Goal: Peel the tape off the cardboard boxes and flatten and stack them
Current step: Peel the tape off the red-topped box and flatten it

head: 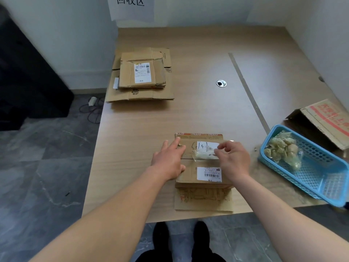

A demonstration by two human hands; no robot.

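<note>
Our left hand (168,163) lies flat, fingers straight, on the cardboard box (189,177) at the table's (207,110) six o'clock — our right hand (235,161) pinches clear tape (204,155) on its top. Flattened stack (141,78) sits at ten o'clock.

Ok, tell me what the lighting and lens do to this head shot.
Head view: pale glare washes the table around the grommet; the wide lens bows the table's edges; the dark object far left is smeared; the tape pinched by the right hand looks soft.
</note>
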